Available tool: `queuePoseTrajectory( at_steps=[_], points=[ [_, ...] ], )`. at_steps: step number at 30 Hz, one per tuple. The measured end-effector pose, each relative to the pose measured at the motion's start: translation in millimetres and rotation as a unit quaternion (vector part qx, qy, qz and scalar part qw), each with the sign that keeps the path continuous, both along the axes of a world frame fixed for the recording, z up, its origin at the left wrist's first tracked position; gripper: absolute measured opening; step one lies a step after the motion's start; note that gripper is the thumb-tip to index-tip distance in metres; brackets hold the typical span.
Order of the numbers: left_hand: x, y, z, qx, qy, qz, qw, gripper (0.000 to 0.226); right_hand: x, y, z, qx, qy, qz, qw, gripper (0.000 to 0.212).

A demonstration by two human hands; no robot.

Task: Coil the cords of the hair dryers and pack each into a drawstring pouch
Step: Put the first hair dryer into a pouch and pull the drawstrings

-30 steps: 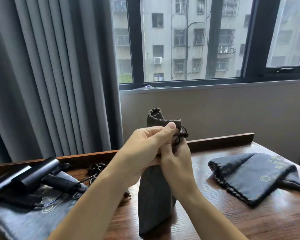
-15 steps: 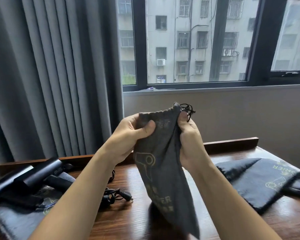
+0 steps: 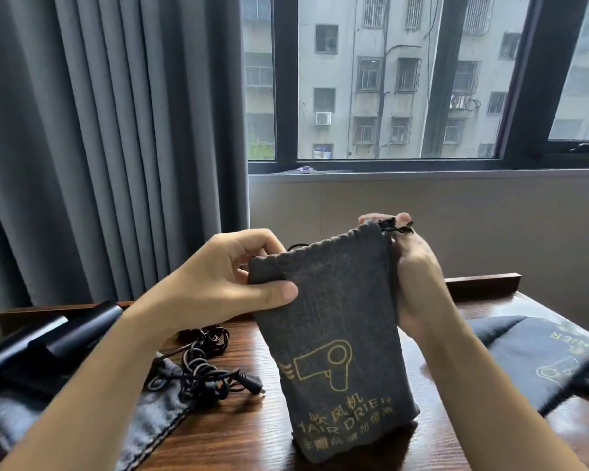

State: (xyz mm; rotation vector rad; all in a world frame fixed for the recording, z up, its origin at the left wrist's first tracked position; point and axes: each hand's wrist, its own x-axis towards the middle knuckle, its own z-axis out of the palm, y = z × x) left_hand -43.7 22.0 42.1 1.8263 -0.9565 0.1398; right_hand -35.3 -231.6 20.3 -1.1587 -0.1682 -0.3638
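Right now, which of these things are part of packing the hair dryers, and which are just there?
Part of the job:
- grey pouch, held up by the left hand and right hand
- black hair dryers on the left
- tangled cord
- pouch on the right
- pouch under the dryers

Just there:
- wooden table
- curtain
- window

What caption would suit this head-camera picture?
Both hands, left and right, hold a grey hair-dryer pouch upright over a wooden table.

Pouch [image 3: 337, 321]: matt grey woven cloth, gold print. Table [image 3: 252, 433]: glossy grained wood. Hair dryer [image 3: 48, 345]: smooth black plastic.
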Motion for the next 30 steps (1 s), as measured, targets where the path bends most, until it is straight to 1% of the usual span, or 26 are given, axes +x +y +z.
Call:
queuePoseTrajectory(
  at_steps=[2,4,6,9,13,17,18,20,22,25,26,28,29,30],
  points=[
    [0,8,8,0.054,-0.038,0.026,0.997,0.027,-4,-5,6,0.018,-0.001,-0.012,1.000,0.045],
    [0,15,16,0.082,-0.046,0.047,0.994,0.030,-7,-10,12,0.042,0.002,-0.008,0.999,0.045],
    [0,21,22,0.087,-0.047,0.064,0.993,0.031,-10,-13,17,0.073,0.011,-0.013,0.997,0.043],
    [-1,23,24,0.082,-0.038,0.065,0.994,0.025,-15,-15,26,0.111,0.019,-0.004,0.994,0.042],
    [-1,21,18,0.055,-0.035,0.083,0.994,0.023,-20,-10,38,0.148,0.008,0.027,0.989,0.040],
    [-7,7,14,-0.014,-0.001,0.073,0.997,0.017,-23,-2,46,0.106,0.019,0.020,0.994,0.041],
    [-10,2,15,-0.029,0.013,0.075,0.997,0.017,-23,1,46,0.098,0.025,0.024,0.995,0.041],
    [-12,-9,17,-0.076,0.054,0.084,0.992,0.027,-23,4,47,0.086,0.031,0.033,0.995,0.043],
    [-14,-19,22,-0.092,0.078,0.100,0.988,0.029,-24,5,48,0.087,0.036,0.048,0.994,0.042],
    [-18,-27,30,-0.039,0.073,0.102,0.991,0.028,-24,4,47,0.100,0.048,0.076,0.991,0.032],
    [-20,-28,34,-0.009,0.061,0.103,0.993,0.024,-24,3,47,0.105,0.053,0.084,0.990,0.028],
    [-23,-30,39,0.035,0.024,0.118,0.992,0.008,-22,0,46,0.111,0.063,0.095,0.987,0.026],
    [-23,-32,41,0.035,0.012,0.133,0.990,0.006,-21,-3,46,0.111,0.067,0.097,0.987,0.027],
    [-22,-35,42,0.019,0.012,0.156,0.987,0.010,-21,-4,46,0.111,0.070,0.095,0.987,0.027]
  ],
)
